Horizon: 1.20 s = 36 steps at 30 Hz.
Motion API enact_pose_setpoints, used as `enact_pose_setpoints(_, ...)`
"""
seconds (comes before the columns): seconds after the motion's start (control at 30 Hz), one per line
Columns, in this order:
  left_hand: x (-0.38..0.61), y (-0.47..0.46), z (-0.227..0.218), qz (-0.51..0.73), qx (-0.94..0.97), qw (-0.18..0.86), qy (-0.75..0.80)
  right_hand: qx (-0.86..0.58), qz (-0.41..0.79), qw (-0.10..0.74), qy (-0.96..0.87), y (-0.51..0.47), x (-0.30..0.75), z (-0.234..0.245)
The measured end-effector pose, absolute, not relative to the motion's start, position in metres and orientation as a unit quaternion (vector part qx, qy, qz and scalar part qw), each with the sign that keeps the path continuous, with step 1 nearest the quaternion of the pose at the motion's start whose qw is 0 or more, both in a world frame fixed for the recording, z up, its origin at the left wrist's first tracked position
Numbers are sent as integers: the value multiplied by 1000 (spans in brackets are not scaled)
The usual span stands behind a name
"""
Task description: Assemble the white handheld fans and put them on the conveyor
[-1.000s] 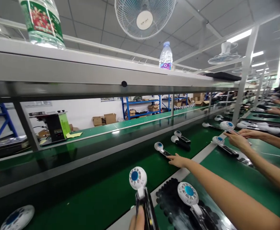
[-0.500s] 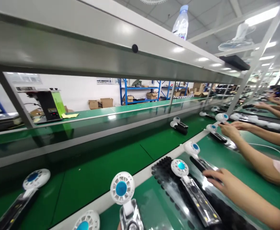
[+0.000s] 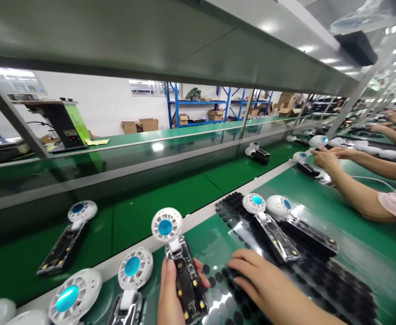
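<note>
My left hand (image 3: 170,289) is wrapped around the dark, clear-cased handle of a handheld fan (image 3: 165,228) with a slotted white round head and a blue centre. Yellow squares show on the circuit board in its handle. Over a sheet of round black pads (image 3: 240,311) is my right hand (image 3: 262,280), palm down, fingers stretched forward and apart. Its fingertips are at the sheet's left part; no object shows between them. Beyond it a second handheld fan (image 3: 274,234) and a third handheld fan (image 3: 309,230) lie side by side on the sheet.
More fans stand at lower left, including one fan (image 3: 132,271) beside my left hand. Another fan (image 3: 60,243) lies on the green conveyor belt (image 3: 143,198). A metal shelf (image 3: 133,40) spans overhead. To the right, a co-worker's hands (image 3: 329,158) handle another fan.
My right hand has moved left from the rightmost fan, which now lies on the pad sheet. My left hand and its fan show more fully. The view has tilted down.
</note>
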<state>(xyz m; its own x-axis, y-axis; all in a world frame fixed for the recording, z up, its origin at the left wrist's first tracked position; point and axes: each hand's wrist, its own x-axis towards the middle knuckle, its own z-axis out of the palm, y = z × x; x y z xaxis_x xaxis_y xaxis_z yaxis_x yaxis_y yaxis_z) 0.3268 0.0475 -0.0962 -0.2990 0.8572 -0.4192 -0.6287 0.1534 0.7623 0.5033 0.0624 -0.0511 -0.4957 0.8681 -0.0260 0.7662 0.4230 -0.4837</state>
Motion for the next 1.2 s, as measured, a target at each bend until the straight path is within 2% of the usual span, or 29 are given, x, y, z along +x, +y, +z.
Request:
enact_pose_setpoints(0.17, 327, 44, -100, 656, 128, 572, 475, -471, 233, 112, -843, 78, 467, -68)
enact_pose_setpoints(0.4, 319, 49, -106, 655, 52, 577, 484, -505, 264, 107, -815, 83, 447, -71)
enact_pose_setpoints(0.83, 331, 44, -86, 668, 121, 536, 503, -495, 356, 147, -779, 82, 461, -73)
enact_pose_setpoints(1.07, 334, 38, -80, 642, 126, 560, 509, -482, 471, 226, -704, 84, 465, -31)
enact_pose_setpoints(1.2, 334, 32, -73, 624, 153, 531, 552, -452, 508, 209, -703, 88, 446, -11)
